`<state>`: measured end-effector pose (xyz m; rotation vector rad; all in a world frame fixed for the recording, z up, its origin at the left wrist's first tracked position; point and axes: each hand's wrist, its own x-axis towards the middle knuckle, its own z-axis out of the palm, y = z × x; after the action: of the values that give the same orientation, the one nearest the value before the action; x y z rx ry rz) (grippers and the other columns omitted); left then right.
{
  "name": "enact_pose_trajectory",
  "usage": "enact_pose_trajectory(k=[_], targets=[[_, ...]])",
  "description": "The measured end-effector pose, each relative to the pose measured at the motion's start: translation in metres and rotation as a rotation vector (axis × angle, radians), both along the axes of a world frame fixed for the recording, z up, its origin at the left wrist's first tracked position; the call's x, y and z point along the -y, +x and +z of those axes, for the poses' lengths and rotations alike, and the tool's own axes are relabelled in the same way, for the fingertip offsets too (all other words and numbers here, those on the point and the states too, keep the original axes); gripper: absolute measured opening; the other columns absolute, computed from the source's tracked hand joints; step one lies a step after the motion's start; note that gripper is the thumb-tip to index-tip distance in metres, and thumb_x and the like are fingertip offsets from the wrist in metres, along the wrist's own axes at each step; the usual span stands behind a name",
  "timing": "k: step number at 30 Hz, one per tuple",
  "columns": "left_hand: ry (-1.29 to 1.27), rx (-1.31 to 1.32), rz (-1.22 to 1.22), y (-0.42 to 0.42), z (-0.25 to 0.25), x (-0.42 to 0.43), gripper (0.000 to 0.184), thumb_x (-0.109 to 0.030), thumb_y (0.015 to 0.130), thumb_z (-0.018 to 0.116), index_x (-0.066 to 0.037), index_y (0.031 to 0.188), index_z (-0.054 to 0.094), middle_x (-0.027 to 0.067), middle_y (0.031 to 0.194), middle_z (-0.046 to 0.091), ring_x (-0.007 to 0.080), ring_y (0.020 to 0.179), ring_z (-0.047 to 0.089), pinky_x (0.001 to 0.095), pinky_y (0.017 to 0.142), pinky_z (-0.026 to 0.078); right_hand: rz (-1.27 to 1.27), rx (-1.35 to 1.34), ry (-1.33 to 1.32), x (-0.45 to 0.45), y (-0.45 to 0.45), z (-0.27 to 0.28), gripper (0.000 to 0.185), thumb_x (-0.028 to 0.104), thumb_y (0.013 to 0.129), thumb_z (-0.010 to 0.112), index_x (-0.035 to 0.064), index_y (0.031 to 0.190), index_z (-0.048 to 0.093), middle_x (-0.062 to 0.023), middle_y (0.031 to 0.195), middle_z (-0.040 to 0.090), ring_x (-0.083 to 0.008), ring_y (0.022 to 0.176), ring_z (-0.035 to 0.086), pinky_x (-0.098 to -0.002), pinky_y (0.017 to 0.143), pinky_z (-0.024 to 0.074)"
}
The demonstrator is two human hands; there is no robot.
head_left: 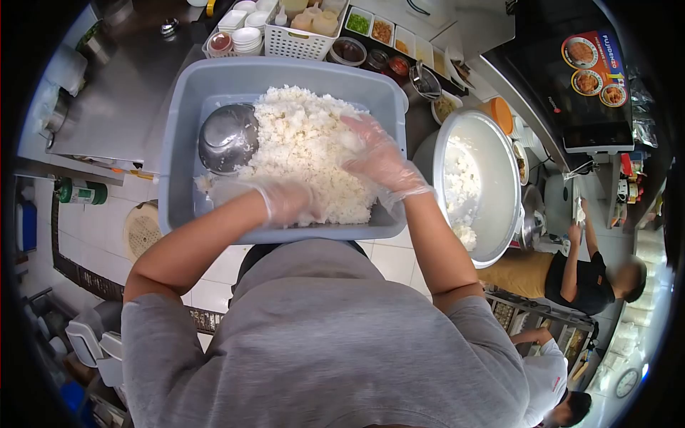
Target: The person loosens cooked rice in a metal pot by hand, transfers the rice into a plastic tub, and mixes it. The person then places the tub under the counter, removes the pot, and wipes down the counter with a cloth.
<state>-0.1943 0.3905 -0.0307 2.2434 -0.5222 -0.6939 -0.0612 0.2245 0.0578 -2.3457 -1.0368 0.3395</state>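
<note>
A large heap of cooked white rice (307, 135) fills the middle and right of a grey-blue plastic tub (285, 69). My left hand (294, 202), in a clear plastic glove, is at the near edge of the heap; its fingers are blurred and partly hidden in the rice. On the heap's right side rests my right hand (376, 153), also gloved, with thumb and fingers apart and nothing gripped. An upturned metal bowl (228, 139) lies in the tub's left part, touching the rice.
Right of the tub stands a big metal pot (505, 214) with rice clinging inside. Behind are a white basket (300, 44) of bottles and several topping containers (382, 30). A steel counter (128, 93) extends left. Two other people (581, 278) are at the right.
</note>
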Motion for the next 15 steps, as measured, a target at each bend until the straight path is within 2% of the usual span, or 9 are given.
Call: enact_pose_trajectory(k=[3, 6, 9, 12, 14, 15], targets=[[0.013, 0.391, -0.056, -0.015, -0.011, 0.006, 0.033, -0.001, 0.074, 0.059, -0.012, 0.103, 0.068, 0.0118, 0.115, 0.062, 0.0291, 0.107, 0.058, 0.0371, 0.094, 0.044, 0.032, 0.075, -0.006, -0.003, 0.001, 0.021, 0.054, 0.014, 0.072, 0.072, 0.0108, 0.123, 0.056, -0.0155, 0.123, 0.054, -0.0306, 0.117, 0.05, -0.0346, 0.1, 0.0391], [-0.046, 0.188, 0.014, -0.004, -0.028, 0.01, 0.029, -0.003, 0.074, 0.06, -0.011, 0.101, 0.067, 0.0105, 0.115, 0.06, 0.0312, 0.103, 0.057, 0.0354, 0.091, 0.045, 0.044, 0.105, 0.031, -0.003, 0.006, 0.015, 0.052, 0.013, 0.072, 0.072, 0.0096, 0.122, 0.058, -0.0145, 0.123, 0.055, -0.0292, 0.113, 0.053, -0.0339, 0.098, 0.041], [-0.001, 0.281, -0.111, 0.014, -0.037, 0.012, 0.027, -0.006, 0.078, 0.061, -0.01, 0.104, 0.063, 0.0094, 0.112, 0.058, 0.0271, 0.099, 0.057, 0.0327, 0.088, 0.045, 0.051, -0.064, 0.026, 0.005, 0.004, 0.012, 0.047, 0.011, 0.073, 0.072, 0.0065, 0.118, 0.06, -0.0118, 0.118, 0.058, -0.0231, 0.101, 0.058, -0.031, 0.09, 0.0453], [-0.73, -0.149, 0.592, 0.028, -0.017, 0.015, 0.028, -0.007, 0.084, 0.058, -0.007, 0.112, 0.058, 0.0064, 0.105, 0.057, 0.0187, 0.099, 0.054, 0.0295, 0.086, 0.044, 0.007, -0.317, 0.094, 0.011, -0.011, 0.013, 0.039, 0.012, 0.074, 0.072, 0.0051, 0.111, 0.064, -0.0139, 0.11, 0.062, -0.0213, 0.088, 0.061, -0.0307, 0.082, 0.0488], [-0.978, -0.024, 0.759, 0.054, -0.05, 0.021, 0.03, -0.006, 0.086, 0.056, -0.005, 0.116, 0.056, 0.0048, 0.104, 0.057, 0.0153, 0.1, 0.053, 0.0282, 0.088, 0.043, 0.033, -0.356, 0.254, 0.01, -0.023, -0.005, 0.035, 0.011, 0.074, 0.073, 0.0044, 0.107, 0.064, -0.0111, 0.105, 0.063, -0.016, 0.082, 0.059, -0.0285, 0.076, 0.0493], [-1.069, -0.039, 0.808, 0.057, -0.043, 0.024, 0.03, -0.006, 0.087, 0.055, -0.004, 0.117, 0.055, 0.0042, 0.104, 0.057, 0.0146, 0.1, 0.052, 0.0283, 0.089, 0.042, 0.049, -0.37, 0.337, 0.008, -0.028, -0.012, 0.034, 0.01, 0.074, 0.074, 0.0041, 0.105, 0.064, -0.0097, 0.102, 0.063, -0.0134, 0.08, 0.058, -0.0274, 0.074, 0.0496]])
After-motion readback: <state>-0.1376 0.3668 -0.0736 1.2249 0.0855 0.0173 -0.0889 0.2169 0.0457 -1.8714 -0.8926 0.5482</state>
